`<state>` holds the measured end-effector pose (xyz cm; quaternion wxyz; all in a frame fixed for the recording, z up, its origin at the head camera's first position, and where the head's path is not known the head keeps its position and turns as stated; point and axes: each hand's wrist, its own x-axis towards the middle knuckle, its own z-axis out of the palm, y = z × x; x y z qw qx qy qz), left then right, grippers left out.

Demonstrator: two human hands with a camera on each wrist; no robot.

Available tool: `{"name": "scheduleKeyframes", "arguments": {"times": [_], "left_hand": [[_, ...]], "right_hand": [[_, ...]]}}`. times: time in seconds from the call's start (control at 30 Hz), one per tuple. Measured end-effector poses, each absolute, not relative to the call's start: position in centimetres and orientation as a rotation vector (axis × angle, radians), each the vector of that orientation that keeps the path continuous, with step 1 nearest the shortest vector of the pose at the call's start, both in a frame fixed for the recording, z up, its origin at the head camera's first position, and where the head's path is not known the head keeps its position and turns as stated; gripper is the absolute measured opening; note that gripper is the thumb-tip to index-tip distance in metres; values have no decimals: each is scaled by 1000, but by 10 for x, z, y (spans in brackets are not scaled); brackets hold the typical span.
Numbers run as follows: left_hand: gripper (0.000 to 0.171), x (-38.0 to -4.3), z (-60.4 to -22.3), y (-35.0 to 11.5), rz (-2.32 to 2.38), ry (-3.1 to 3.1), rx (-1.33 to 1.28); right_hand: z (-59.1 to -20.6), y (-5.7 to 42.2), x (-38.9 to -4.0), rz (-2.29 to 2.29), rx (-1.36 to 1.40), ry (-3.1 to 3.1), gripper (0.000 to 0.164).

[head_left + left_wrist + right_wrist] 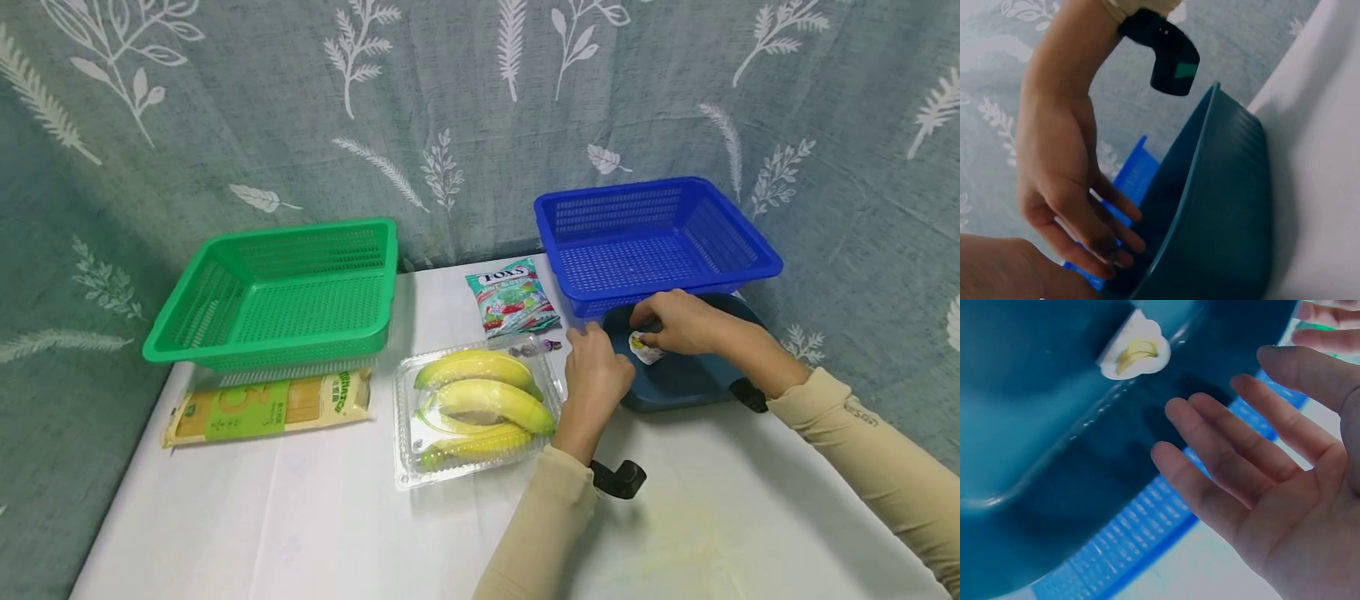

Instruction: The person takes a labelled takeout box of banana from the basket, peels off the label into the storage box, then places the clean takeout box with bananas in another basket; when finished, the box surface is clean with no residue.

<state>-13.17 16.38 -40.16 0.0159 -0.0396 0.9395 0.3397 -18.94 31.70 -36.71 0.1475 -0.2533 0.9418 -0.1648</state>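
Observation:
A dark teal basin (686, 383) sits at the right of the table. My right hand (682, 323) reaches over it, and in the right wrist view its fingers (1210, 447) are loosely spread with nothing held. Near the fingertips, inside the basin, a small white scalloped card (1138, 353) with a yellow banana picture stands against the inner wall. My left hand (596, 375) is beside the basin's left rim, its fingertips near that edge. Whether it grips the rim is hidden. To its left is a clear plastic clamshell box (402, 417) of bananas (480, 400).
A blue basket (660, 287) stands behind the basin, and a green basket (262, 342) at the back left. A green candy bag (513, 297) lies between them. In front of the green basket is a noodle pack (270, 407). A patterned curtain (450, 108) hangs behind.

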Motion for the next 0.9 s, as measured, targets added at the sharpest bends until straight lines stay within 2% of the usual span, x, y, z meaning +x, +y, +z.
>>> {"name": "scheduleKeyframes", "arguments": {"times": [0.27, 0.5, 0.9], "left_hand": [[42, -134, -391, 151, 1117, 2993, -82], [52, -133, -374, 132, 1344, 2909, -5], [42, -124, -336, 81, 1579, 2977, 151]], "right_hand": [[-352, 312, -177, -532, -793, 2790, 29], [-344, 304, -170, -589, -796, 2837, 29], [-339, 287, -152, -784, -795, 2906, 35]]}}
